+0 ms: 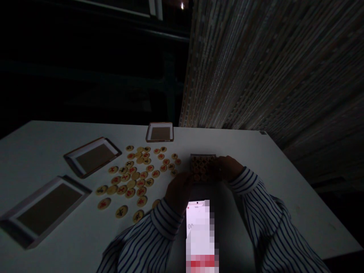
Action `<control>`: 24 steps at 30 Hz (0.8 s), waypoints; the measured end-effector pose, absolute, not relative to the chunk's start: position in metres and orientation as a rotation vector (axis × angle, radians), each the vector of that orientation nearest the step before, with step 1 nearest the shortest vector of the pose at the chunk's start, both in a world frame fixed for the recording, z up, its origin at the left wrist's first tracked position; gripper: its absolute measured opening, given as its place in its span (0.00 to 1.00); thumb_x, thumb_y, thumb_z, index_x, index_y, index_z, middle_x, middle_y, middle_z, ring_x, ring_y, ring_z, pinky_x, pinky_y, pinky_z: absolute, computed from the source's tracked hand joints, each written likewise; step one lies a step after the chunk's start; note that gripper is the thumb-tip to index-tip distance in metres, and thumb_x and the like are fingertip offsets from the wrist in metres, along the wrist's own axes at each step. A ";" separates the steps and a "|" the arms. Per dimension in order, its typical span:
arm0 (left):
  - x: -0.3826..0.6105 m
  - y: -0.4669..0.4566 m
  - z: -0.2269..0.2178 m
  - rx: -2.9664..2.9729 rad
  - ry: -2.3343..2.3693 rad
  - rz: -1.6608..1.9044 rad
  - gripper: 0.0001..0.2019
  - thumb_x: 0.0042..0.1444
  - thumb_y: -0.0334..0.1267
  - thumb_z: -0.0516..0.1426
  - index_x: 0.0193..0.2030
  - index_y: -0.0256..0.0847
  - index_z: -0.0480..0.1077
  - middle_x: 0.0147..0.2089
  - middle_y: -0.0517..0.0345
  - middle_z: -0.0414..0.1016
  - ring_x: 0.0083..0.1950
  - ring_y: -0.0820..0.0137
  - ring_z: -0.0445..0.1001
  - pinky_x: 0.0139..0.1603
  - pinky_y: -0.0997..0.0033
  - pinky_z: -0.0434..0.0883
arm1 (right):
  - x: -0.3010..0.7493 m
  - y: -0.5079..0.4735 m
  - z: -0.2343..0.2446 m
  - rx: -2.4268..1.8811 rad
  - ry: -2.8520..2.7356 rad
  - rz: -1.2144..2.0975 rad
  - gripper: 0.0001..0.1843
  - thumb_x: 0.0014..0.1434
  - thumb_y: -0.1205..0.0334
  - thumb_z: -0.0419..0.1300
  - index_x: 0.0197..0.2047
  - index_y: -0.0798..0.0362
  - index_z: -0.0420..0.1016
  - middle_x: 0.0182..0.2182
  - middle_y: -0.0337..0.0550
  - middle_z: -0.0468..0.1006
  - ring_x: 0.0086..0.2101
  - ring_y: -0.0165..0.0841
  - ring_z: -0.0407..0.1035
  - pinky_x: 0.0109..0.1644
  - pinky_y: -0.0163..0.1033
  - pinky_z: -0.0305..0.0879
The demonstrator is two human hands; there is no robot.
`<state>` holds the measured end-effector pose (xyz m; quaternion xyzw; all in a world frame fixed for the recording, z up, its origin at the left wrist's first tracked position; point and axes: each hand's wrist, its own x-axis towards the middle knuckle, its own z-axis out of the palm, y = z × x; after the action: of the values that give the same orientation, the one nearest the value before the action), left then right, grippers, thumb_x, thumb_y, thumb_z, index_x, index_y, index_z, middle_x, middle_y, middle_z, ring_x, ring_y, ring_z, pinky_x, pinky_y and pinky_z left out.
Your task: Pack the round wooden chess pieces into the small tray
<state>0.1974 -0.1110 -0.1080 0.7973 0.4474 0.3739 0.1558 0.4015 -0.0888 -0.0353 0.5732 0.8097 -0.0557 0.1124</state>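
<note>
A small shallow box (203, 156) filled with round Chinese chess pieces (200, 167) sits in deep shadow on the table. My left hand (179, 192) is curled at its near left corner, fingers dim. Around the right edge, my right hand (228, 167) is closed, partly covering the pieces there. To the left of the box, many loose chess pieces (131, 184) with red or black characters are scattered over the white surface; a few show plain faces. Just below the hands lies a lit phone (199, 227), its screen largely blurred out.
Three rectangular trays or lids with grey-brown centres rest on the white table (284, 212): a large one (51, 206) at the left, a middle one (93, 155) beyond it, and a small one (159, 132) at the far edge. A striped curtain (241, 64) hangs behind the table.
</note>
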 end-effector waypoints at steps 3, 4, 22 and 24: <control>0.197 -0.111 -0.106 2.272 1.286 1.064 0.11 0.57 0.35 0.47 0.38 0.38 0.70 0.37 0.53 0.75 0.39 0.69 0.73 0.41 0.68 0.73 | 0.401 -0.089 -0.034 1.664 2.370 -0.176 0.14 0.55 0.58 0.51 0.38 0.51 0.76 0.35 0.47 0.77 0.33 0.36 0.71 0.33 0.36 0.61; 0.197 -0.111 -0.106 2.272 1.287 1.062 0.12 0.57 0.35 0.47 0.38 0.38 0.70 0.36 0.53 0.75 0.39 0.69 0.73 0.42 0.68 0.73 | 0.401 -0.089 -0.033 1.663 2.371 -0.186 0.14 0.55 0.58 0.50 0.38 0.51 0.76 0.35 0.47 0.77 0.33 0.35 0.71 0.34 0.36 0.61; 0.198 -0.112 -0.106 2.223 1.312 1.083 0.11 0.57 0.36 0.47 0.38 0.39 0.69 0.37 0.54 0.75 0.39 0.70 0.73 0.41 0.68 0.73 | 0.399 -0.091 -0.029 1.638 2.399 -0.160 0.14 0.55 0.57 0.50 0.38 0.50 0.75 0.35 0.47 0.77 0.32 0.34 0.71 0.34 0.36 0.60; 0.198 -0.112 -0.106 2.205 1.321 1.073 0.11 0.57 0.37 0.47 0.38 0.39 0.69 0.37 0.54 0.75 0.40 0.69 0.73 0.41 0.68 0.73 | 0.398 -0.092 -0.028 1.650 2.406 -0.169 0.14 0.55 0.57 0.50 0.38 0.50 0.75 0.35 0.46 0.77 0.32 0.34 0.71 0.34 0.36 0.60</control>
<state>0.1975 -0.1122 -0.1061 0.7791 0.4668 0.3792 0.1769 0.3981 -0.0924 -0.0279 0.5611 0.8184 -0.0573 0.1095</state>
